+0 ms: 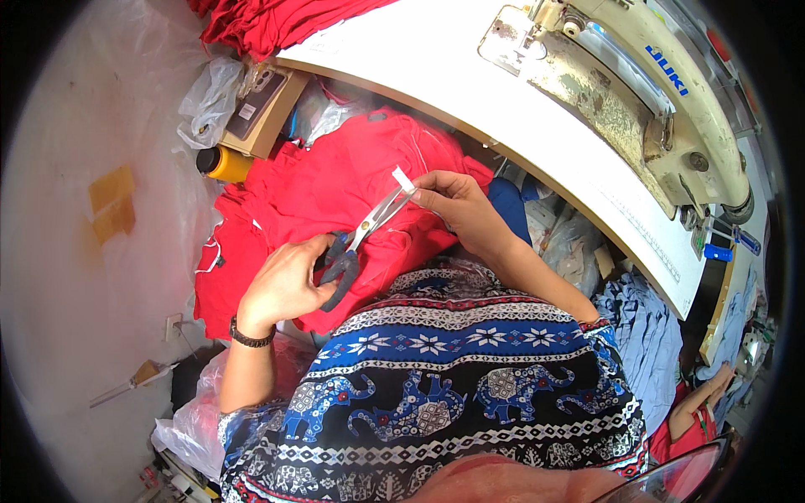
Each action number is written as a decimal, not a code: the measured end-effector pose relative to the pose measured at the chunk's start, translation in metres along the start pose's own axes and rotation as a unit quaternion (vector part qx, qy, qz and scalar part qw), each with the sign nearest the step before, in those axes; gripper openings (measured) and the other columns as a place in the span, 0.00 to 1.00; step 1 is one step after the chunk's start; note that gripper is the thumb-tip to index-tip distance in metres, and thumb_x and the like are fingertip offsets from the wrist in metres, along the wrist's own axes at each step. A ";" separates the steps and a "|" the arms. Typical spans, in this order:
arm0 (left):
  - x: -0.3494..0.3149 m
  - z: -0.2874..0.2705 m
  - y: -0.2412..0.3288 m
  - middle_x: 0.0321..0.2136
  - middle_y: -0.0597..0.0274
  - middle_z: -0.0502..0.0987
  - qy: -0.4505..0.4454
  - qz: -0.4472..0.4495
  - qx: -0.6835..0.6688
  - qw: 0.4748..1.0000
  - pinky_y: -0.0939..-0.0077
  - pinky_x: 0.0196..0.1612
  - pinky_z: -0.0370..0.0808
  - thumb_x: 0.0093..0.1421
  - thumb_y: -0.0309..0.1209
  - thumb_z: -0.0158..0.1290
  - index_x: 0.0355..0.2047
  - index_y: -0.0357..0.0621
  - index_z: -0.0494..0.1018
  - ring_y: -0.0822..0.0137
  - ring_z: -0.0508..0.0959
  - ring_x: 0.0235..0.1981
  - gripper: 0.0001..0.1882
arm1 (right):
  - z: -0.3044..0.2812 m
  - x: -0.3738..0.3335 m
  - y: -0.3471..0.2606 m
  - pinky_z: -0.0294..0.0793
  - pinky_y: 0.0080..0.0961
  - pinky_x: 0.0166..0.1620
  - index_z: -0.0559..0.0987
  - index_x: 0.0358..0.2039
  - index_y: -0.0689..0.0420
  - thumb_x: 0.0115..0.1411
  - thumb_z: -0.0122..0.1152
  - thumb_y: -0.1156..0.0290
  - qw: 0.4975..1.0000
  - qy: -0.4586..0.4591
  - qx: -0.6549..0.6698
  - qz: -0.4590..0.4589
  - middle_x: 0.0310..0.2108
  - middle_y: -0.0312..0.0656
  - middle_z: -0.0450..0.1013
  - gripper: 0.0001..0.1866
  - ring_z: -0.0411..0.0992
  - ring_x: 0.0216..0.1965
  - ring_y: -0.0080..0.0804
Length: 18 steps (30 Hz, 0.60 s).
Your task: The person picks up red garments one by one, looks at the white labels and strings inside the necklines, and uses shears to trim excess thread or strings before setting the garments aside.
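Note:
A pair of scissors (366,225) with dark wrapped handles is held in my left hand (288,279), its blades pointing up and to the right. My right hand (457,204) pinches a small white strip (403,179), which looks like a label, between thumb and fingers. The blade tips reach the strip just beside those fingertips; whether they touch it I cannot tell. Below both hands, a heap of red fabric (335,172) covers my lap, with thin white threads on it.
A sewing machine (671,109) stands on the white table (402,63) at the far right. More red fabric (285,23) lies at the table's far left. Left of my lap are a cardboard box (283,109) and a yellow bottle (228,164). Blue fabric (641,335) hangs at right, near another person's arm (700,402).

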State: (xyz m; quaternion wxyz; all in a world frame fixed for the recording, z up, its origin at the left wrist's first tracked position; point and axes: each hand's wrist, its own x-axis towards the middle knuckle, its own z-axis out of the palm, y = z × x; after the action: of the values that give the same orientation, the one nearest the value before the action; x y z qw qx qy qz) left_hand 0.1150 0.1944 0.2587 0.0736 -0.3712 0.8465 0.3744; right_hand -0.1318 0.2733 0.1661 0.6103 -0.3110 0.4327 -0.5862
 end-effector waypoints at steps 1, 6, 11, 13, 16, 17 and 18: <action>0.002 0.002 0.000 0.23 0.44 0.74 0.000 0.008 -0.003 1.000 0.57 0.30 0.70 0.46 0.29 0.58 0.38 0.38 0.72 0.44 0.76 0.27 0.18 | 0.001 -0.001 -0.001 0.69 0.13 0.42 0.80 0.38 0.62 0.61 0.58 0.76 1.000 -0.004 -0.005 0.000 0.33 0.33 0.77 0.07 0.71 0.36 0.15; 0.010 0.007 -0.005 0.23 0.42 0.74 -0.001 0.047 0.010 0.999 0.55 0.31 0.70 0.47 0.27 0.57 0.40 0.38 0.72 0.42 0.76 0.29 0.17 | -0.002 -0.002 0.002 0.68 0.14 0.43 0.80 0.37 0.62 0.59 0.58 0.78 0.999 -0.015 -0.050 0.007 0.32 0.33 0.76 0.06 0.70 0.37 0.15; 0.006 0.012 -0.006 0.23 0.41 0.74 0.009 0.048 0.023 0.999 0.55 0.31 0.70 0.48 0.26 0.56 0.41 0.38 0.72 0.42 0.76 0.29 0.18 | 0.003 -0.003 -0.002 0.68 0.15 0.42 0.80 0.34 0.62 0.58 0.59 0.78 0.996 -0.014 -0.083 0.024 0.31 0.32 0.76 0.05 0.70 0.36 0.14; 0.005 0.015 -0.011 0.23 0.42 0.73 0.019 0.051 0.019 0.998 0.55 0.31 0.70 0.48 0.25 0.56 0.42 0.38 0.72 0.42 0.76 0.28 0.18 | 0.002 -0.002 0.001 0.69 0.16 0.41 0.80 0.35 0.63 0.58 0.59 0.76 0.995 -0.017 -0.102 0.014 0.31 0.33 0.76 0.06 0.70 0.35 0.16; 0.002 0.020 -0.018 0.24 0.42 0.74 0.034 0.039 0.001 0.999 0.56 0.32 0.71 0.49 0.26 0.57 0.44 0.37 0.71 0.43 0.76 0.29 0.20 | -0.002 0.000 0.008 0.69 0.17 0.39 0.80 0.36 0.64 0.60 0.61 0.73 0.994 -0.015 -0.112 -0.003 0.30 0.34 0.76 0.08 0.70 0.34 0.16; 0.001 0.022 -0.018 0.26 0.41 0.74 0.041 0.025 -0.009 0.999 0.56 0.33 0.71 0.49 0.26 0.57 0.46 0.37 0.70 0.43 0.77 0.30 0.22 | 0.000 0.000 0.009 0.68 0.15 0.39 0.81 0.36 0.63 0.60 0.60 0.73 0.995 -0.008 -0.096 -0.002 0.30 0.32 0.76 0.07 0.69 0.33 0.15; 0.001 0.023 -0.018 0.28 0.41 0.75 0.049 0.011 -0.018 0.999 0.56 0.34 0.72 0.50 0.27 0.57 0.47 0.36 0.69 0.43 0.77 0.32 0.23 | 0.002 0.001 0.009 0.67 0.14 0.38 0.81 0.35 0.61 0.61 0.60 0.74 0.997 -0.002 -0.081 -0.003 0.31 0.31 0.75 0.06 0.68 0.33 0.13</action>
State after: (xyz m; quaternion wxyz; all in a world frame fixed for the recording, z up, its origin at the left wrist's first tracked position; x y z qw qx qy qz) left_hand 0.1232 0.2022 0.2318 0.0211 -0.3809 0.8464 0.3717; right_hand -0.1265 0.2732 0.1592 0.5825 -0.3620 0.4767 -0.5499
